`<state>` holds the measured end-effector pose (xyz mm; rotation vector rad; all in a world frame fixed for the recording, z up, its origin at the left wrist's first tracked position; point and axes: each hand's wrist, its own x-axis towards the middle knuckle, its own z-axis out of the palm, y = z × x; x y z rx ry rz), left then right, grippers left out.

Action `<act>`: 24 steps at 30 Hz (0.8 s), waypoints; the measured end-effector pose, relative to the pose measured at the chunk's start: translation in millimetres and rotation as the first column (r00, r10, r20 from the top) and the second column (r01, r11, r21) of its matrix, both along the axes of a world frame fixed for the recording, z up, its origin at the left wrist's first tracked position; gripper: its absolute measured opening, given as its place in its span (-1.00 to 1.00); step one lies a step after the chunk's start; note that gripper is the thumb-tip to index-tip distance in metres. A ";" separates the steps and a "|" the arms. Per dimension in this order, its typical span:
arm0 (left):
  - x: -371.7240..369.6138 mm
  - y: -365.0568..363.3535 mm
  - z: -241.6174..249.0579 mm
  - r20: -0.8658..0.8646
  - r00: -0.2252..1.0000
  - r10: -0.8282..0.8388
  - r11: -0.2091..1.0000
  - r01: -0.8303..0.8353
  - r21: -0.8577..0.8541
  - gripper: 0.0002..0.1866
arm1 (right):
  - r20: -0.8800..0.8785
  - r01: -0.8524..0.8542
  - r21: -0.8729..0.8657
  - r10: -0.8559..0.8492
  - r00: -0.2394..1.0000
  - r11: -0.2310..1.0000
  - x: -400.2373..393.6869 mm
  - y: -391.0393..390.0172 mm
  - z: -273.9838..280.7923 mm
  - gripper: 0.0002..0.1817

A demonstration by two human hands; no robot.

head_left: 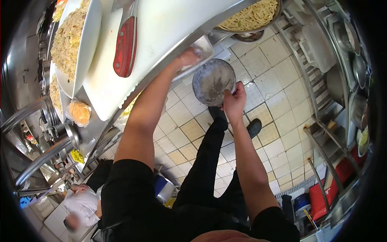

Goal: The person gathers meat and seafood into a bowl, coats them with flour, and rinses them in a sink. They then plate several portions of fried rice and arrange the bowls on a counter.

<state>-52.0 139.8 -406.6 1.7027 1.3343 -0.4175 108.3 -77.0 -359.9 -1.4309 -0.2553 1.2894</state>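
My right hand (235, 101) grips the near edge of a round, scuffed grey metal dish (213, 78), thumb on its upper face. The dish is held above the floor beside the counter. My left hand (188, 57) reaches into a white plastic tub (207, 47) below the counter's edge. Its fingers are blurred and partly hidden, so whether they hold anything does not show. Some whitish stuff appears around the fingertips inside the tub.
On the white cutting board (161, 24) lies a red-handled knife (125, 48). Fried rice (70, 44) fills a white dish at left. Noodles (252, 16) sit in a metal bowl at the top. Metal racks (318, 92) stand right; another person (82, 203) is at lower left.
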 end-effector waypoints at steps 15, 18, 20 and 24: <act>-98.1 18.3 4.9 -0.265 0.964 0.026 0.798 0.140 0.586 -0.47 | 0.063 -0.045 -0.061 0.049 0.997 0.997 -3.0 -4.0 -4.5 -0.71; -109.8 22.7 8.8 -0.268 0.963 0.040 0.782 0.137 0.608 -0.47 | 0.073 -0.045 -0.054 0.048 0.996 0.998 1.8 -4.5 -2.5 -0.72; -117.6 21.4 14.1 -0.260 0.965 0.044 0.771 0.133 0.622 -0.47 | 0.039 -0.029 -0.056 0.031 0.999 0.998 6.2 -2.8 0.1 -0.73; -117.6 20.9 22.1 -0.263 0.964 0.034 0.751 0.148 0.644 -0.47 | -0.021 0.017 -0.043 -0.018 1.000 0.999 10.9 -5.7 -7.6 -0.74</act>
